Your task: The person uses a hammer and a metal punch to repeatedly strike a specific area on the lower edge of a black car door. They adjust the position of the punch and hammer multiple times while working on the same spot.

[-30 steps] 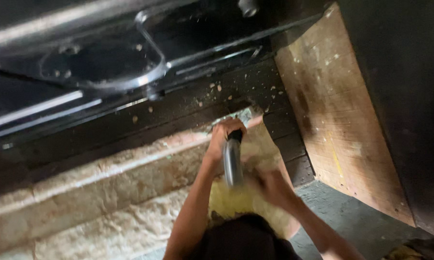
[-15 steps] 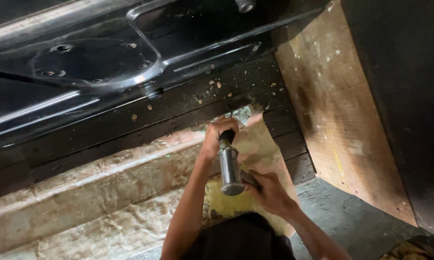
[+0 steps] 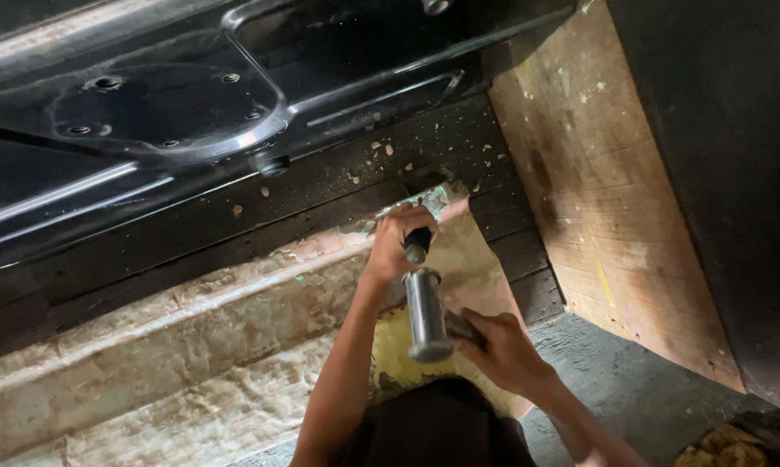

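Head view: left hand (image 3: 400,242) grips a dark-handled chisel (image 3: 417,245) against the flaking ledge (image 3: 191,320); right hand (image 3: 498,346), closed on the steel hammer (image 3: 427,316), has drawn it back since the strike.

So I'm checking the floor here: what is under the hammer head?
Under the hammer lies a peeling yellowish layer on pale wood. The left hand grips a dark chisel; its tip is hidden. The right hand covers the hammer's handle.
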Motion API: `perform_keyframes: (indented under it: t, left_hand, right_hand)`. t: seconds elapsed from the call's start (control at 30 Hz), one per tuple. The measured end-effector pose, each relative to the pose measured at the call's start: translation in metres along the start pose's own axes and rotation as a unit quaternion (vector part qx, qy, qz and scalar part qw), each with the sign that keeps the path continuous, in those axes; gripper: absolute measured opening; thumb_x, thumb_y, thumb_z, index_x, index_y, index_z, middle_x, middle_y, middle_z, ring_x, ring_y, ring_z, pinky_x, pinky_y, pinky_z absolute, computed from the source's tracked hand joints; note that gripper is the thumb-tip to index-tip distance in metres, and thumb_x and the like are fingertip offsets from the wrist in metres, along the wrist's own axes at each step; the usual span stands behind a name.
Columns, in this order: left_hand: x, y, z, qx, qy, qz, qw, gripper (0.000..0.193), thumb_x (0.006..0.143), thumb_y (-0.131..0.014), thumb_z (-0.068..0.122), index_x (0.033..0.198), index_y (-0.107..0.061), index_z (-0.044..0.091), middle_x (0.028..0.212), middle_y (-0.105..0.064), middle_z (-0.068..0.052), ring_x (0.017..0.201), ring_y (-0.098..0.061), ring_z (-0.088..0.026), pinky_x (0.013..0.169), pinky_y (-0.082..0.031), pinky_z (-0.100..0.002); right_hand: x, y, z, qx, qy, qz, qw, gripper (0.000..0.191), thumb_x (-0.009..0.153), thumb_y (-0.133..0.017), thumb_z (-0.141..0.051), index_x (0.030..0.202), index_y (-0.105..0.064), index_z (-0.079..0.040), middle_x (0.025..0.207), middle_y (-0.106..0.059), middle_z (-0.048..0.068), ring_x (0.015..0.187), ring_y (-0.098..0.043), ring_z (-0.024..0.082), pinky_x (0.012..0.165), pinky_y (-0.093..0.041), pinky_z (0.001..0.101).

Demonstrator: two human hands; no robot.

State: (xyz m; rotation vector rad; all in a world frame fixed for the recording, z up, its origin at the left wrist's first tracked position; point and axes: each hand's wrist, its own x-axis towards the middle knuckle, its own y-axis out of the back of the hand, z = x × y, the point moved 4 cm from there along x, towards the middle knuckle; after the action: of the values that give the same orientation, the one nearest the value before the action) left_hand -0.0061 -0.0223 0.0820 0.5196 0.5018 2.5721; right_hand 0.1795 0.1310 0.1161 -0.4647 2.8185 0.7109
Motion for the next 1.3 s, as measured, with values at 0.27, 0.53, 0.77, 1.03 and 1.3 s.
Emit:
perform_keyframes:
  t: [0.27, 0.53, 0.77, 1.03, 1.3]
  left_hand:
    - [-0.003, 0.003, -0.013, -0.077, 0.038, -0.019, 0.996, 0.019, 0.07, -0.075, 0.005, 0.086, -0.067, 0.011, 0.083, -0.065, -0.005, 0.082, -0.066, -0.024, 0.075, -0.051, -0.037]
    - [0.003, 0.012, -0.028, -0.045, -0.02, 0.02, 0.999, 0.029, 0.055, -0.075, 0.007, 0.082, -0.063, 0.006, 0.089, -0.07, -0.01, 0.085, -0.063, -0.031, 0.077, -0.049, -0.038]
    - [-0.012, 0.014, 0.001, -0.05, -0.047, 0.002, 0.998, 0.027, 0.06, -0.071, 0.009, 0.086, -0.063, 0.006, 0.095, -0.067, -0.01, 0.097, -0.065, -0.031, 0.085, -0.051, -0.04]
    - [-0.002, 0.006, 0.01, -0.033, -0.001, 0.002, 0.999, 0.028, 0.056, -0.073, 0.004, 0.082, -0.064, 0.005, 0.082, -0.065, -0.009, 0.081, -0.06, -0.032, 0.075, -0.049, -0.043]
    - [0.003, 0.004, 0.006, -0.024, 0.008, 0.01, 1.0, 0.029, 0.056, -0.069, 0.002, 0.084, -0.065, 0.007, 0.084, -0.067, -0.008, 0.083, -0.065, -0.033, 0.075, -0.051, -0.041]
  right_hand:
    - [0.041, 0.002, 0.001, -0.035, -0.088, -0.048, 0.994, 0.029, 0.095, -0.071, -0.027, 0.112, -0.074, -0.004, 0.069, -0.073, 0.011, 0.05, -0.064, 0.018, 0.049, -0.051, 0.0351]
    - [0.02, 0.008, 0.008, 0.02, 0.008, 0.057, 0.998, 0.044, 0.084, -0.073, -0.01, 0.123, -0.061, 0.007, 0.07, -0.068, 0.015, 0.054, -0.065, 0.015, 0.051, -0.053, 0.0319]
    - [0.02, -0.002, 0.009, -0.003, -0.083, 0.019, 0.996, 0.041, 0.088, -0.073, -0.012, 0.126, -0.066, 0.002, 0.063, -0.057, 0.021, 0.05, -0.053, 0.021, 0.052, -0.047, 0.0357]
    - [0.009, -0.008, 0.012, 0.003, -0.132, -0.033, 0.991, 0.046, 0.088, -0.072, -0.018, 0.129, -0.063, 0.002, 0.071, -0.071, 0.018, 0.056, -0.07, 0.026, 0.056, -0.054, 0.0364]
    - [0.004, 0.004, -0.022, -0.053, 0.081, -0.01, 0.995, 0.057, 0.077, -0.085, -0.024, 0.121, -0.065, 0.007, 0.085, -0.074, 0.023, 0.07, -0.076, 0.029, 0.064, -0.058, 0.0386]
